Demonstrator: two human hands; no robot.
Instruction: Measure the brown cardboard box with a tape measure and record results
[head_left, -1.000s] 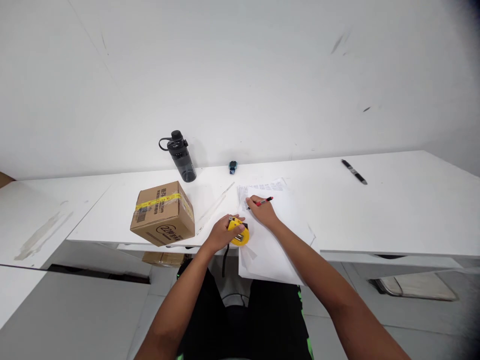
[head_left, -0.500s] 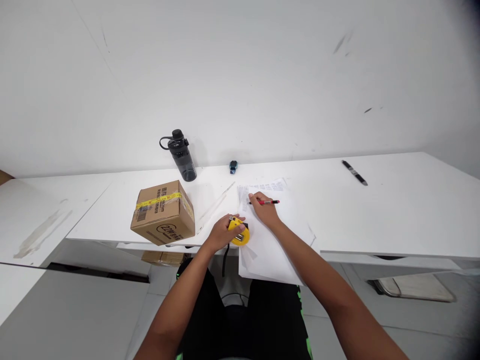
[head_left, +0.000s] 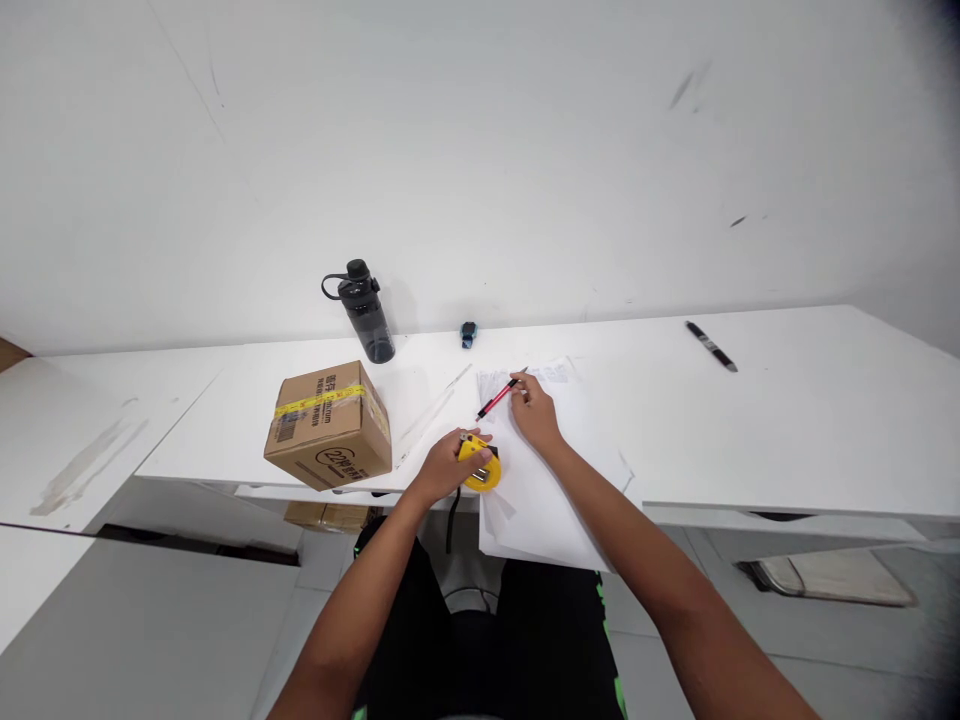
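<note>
My left hand (head_left: 444,466) is closed around a yellow tape measure (head_left: 486,474) at the table's front edge, its thumb over the case and a black strap (head_left: 452,520) hanging below. My right hand (head_left: 535,412) is above the white paper sheets (head_left: 551,500), fingers closed on a red and black pen (head_left: 496,399). The pen slants from upper right to lower left, one end towards the tape measure. Faint writing shows along the top of the paper. To the left stands a cardboard box (head_left: 330,420) with yellow tape across it.
A dark water bottle (head_left: 369,320) stands behind the box by the wall. A wristwatch (head_left: 468,334) lies at the back of the white table (head_left: 750,430), and a black marker (head_left: 710,346) farther right. Another cardboard box (head_left: 322,516) is under the table.
The pen has swung round in my right hand, from pointing right to slanting down towards the left. My right hand has shifted slightly right. My left hand stays on the tape measure.
</note>
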